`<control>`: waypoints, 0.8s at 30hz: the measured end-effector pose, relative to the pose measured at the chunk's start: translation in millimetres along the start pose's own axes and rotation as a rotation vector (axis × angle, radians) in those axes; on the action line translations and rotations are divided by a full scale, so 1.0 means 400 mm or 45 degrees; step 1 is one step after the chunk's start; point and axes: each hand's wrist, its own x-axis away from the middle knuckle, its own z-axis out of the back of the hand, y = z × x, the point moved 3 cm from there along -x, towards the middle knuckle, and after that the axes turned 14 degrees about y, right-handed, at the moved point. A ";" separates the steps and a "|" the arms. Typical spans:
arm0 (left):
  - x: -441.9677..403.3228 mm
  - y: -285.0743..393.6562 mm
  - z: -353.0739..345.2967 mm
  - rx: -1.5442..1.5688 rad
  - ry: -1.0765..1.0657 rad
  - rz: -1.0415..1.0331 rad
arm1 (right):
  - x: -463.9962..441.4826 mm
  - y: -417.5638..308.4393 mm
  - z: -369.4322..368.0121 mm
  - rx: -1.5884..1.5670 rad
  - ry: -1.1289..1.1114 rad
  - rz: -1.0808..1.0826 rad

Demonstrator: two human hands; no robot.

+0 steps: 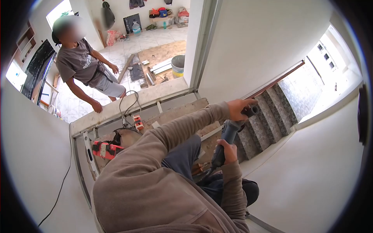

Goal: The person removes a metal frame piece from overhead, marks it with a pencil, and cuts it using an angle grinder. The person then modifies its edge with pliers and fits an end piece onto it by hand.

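Angle grinder (230, 133) held before the patterned stairs (266, 116) | hands clamped on it: right hand (229, 151) around rear body, left hand (239, 109) at front handle | red-and-white power strip (138, 122) beyond left sleeve | co-worker (83, 60) stands past ledge (83, 121)

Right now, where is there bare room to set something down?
Tiled floor between the water jug and brown floor patch looks bare; so do the patterned steps beyond the power tool. It is crowded around the red socket block, red-and-black gear and spirit level.
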 end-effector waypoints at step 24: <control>0.000 -0.012 -0.019 -0.165 0.091 -0.117 | 0.067 -0.054 -0.012 -0.037 -0.001 0.010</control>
